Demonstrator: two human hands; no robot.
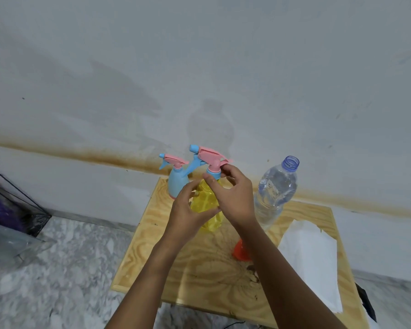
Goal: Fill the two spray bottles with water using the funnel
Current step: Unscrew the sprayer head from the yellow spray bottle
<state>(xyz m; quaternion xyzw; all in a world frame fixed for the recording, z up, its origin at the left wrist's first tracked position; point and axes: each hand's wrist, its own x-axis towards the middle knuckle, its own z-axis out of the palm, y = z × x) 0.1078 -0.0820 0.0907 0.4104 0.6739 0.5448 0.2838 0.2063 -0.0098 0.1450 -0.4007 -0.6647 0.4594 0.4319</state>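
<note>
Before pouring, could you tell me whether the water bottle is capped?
Uncapped: the water bottle shows an open neck, no cap on it.

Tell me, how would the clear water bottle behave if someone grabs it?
The clear water bottle looks thin-walled, so it would probably flex under a squeeze. Its neck is open with no cap, so squeezing or tipping could spill water. Tall and narrow, it may tip easily.

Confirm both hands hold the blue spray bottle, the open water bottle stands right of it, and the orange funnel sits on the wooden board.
No. In the head view the left hand and right hand hold the yellow spray bottle; the blue spray bottle stands behind it. The rest is right.
</note>
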